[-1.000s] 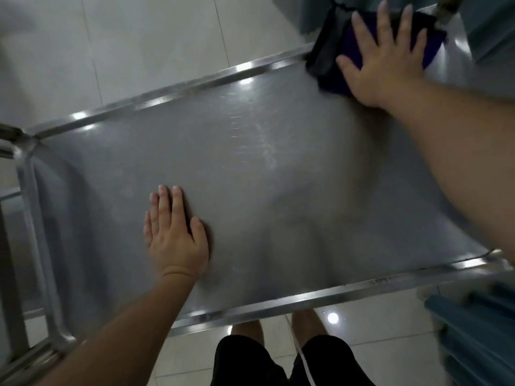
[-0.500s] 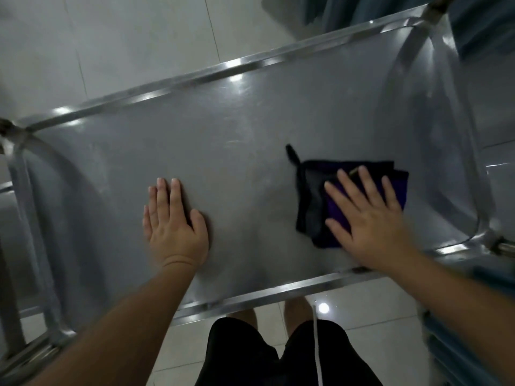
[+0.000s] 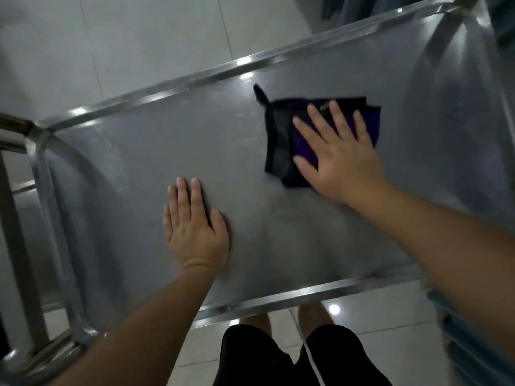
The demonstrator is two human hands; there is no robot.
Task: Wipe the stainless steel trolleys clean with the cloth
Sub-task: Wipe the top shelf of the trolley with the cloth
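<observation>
I see the right hand (image 3: 341,160) flat with fingers spread, pressing a folded dark purple cloth (image 3: 281,146) onto the top shelf of the stainless steel trolley (image 3: 167,151). Cloth sits right of centre on the shelf, nearer the far rail, with a small black tab sticking out at its far-left corner. Left hand (image 3: 193,232) lies palm-down, fingers straight and together, on bare steel nearer me, gripping nothing. Pale tiled floor (image 3: 145,37) beyond the trolley.

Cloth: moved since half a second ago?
Yes. The cloth, under the right hand, slid away from the trolley's near rail toward the far rail.
</observation>
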